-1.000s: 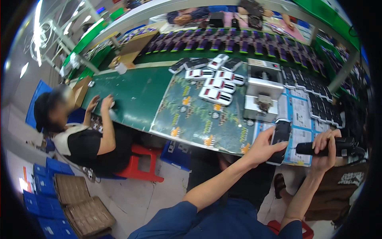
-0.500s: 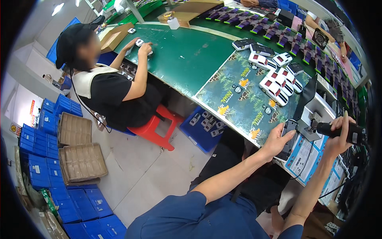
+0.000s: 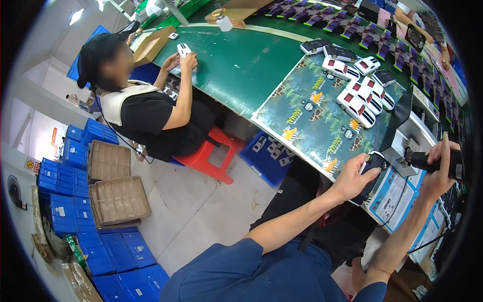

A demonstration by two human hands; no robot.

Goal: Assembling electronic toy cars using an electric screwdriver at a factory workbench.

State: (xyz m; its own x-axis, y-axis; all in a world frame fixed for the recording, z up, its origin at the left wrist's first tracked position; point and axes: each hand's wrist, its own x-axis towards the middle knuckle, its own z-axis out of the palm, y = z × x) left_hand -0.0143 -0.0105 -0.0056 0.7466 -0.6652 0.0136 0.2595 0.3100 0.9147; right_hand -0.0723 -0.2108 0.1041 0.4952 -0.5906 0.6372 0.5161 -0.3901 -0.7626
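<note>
My left hand (image 3: 351, 180) is closed around a toy car (image 3: 371, 173), its dark underside turned up, at the near right corner of the table. In my right hand (image 3: 436, 176) is a black power screwdriver (image 3: 421, 159), held level with one finger stretched along it. Its tip points left, toward a grey metal box (image 3: 404, 143) with an open front, just beyond the toy car. White toy cars (image 3: 356, 103) with black stripes and red windows lie bunched on a patterned mat (image 3: 282, 108), with several black cars (image 3: 339, 53) among them.
At the left a co-worker (image 3: 146, 103) sits on a red stool (image 3: 214, 163), holding a white toy car (image 3: 183, 50). A blue bin (image 3: 256, 168) with white cars stands below the table edge. Blue crates (image 3: 65, 214) and cardboard trays (image 3: 118, 199) line the left; a conveyor (image 3: 347, 32) runs behind.
The whole view has shifted slightly. The co-worker has lifted the white car and now holds it upright in both hands. My hands keep their holds on the toy car and the screwdriver.
</note>
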